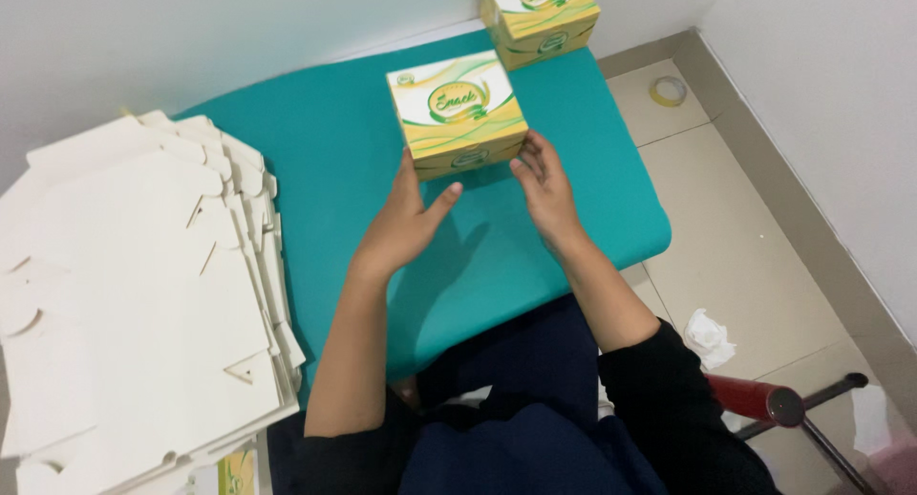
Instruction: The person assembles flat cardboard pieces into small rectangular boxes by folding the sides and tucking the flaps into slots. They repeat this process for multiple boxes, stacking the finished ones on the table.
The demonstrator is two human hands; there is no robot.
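The fingers (531,155) of the right hand (546,184) are lying spread and only lightly bent, their tips touching the near right corner of a small yellow, white and green carton (457,113). The left hand (406,220) is pressing flat-fingered against the carton's near left side, with its thumb (445,198) sticking out to the right under the box's near face. Neither hand is curling round anything; both are lying open against the carton, bracketing it from the near side. The carton is sitting closed and upright on the far middle of a teal table top (535,256), turned slightly so that one corner is pointing toward the person.

Beyond it, at the far edge of the table and partly cut off by the picture's top, a second carton (541,17) of the same kind is standing, well apart from the hands. On the left, a thick stack of flat, unfolded white box blanks (134,294) is lying fanned out, covering the left end of the table and reaching toward the near edge.

Both forearms are coming up from dark sleeves, and dark clothing is filling the near middle. On the tiled floor to the right, a roll of tape (669,90) is lying far off near the wall, a crumpled white tissue (708,337) is lying nearer, and a red-padded metal bar (764,400) is showing at the near right.
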